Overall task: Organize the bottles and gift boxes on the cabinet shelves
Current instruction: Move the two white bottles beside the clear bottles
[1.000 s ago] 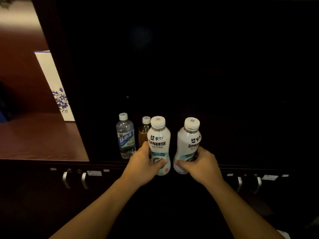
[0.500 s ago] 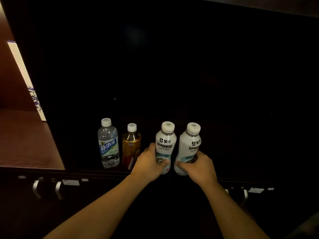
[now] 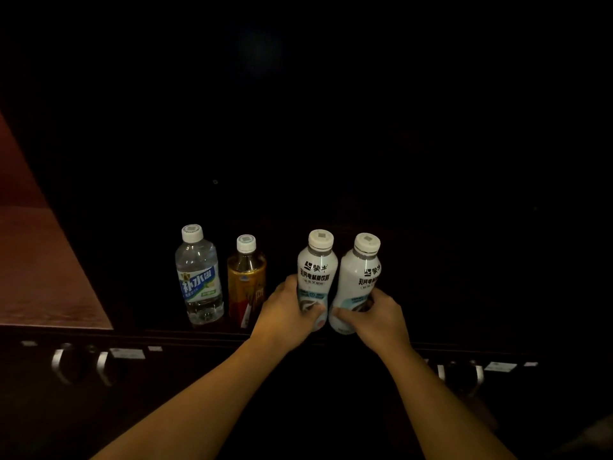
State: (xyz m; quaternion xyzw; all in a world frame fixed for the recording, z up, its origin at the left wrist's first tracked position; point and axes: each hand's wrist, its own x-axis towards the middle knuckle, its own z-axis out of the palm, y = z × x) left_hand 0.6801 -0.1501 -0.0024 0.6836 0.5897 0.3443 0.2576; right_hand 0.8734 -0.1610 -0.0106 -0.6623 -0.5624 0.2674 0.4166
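A: Our left hand (image 3: pixel 288 310) grips one white bottle (image 3: pixel 315 270), right hand (image 3: pixel 376 315) grips the 2nd white bottle (image 3: pixel 358 280).
B: Both upright on dark shelf (image 3: pixel 172 328), just right of amber bottle (image 3: pixel 246 280) & clear bottle (image 3: pixel 198 277).

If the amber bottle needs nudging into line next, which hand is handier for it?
Probably the left hand. It grips the left white bottle right beside the amber bottle, while the right hand holds the right white bottle, farther away, and would have to cross over.
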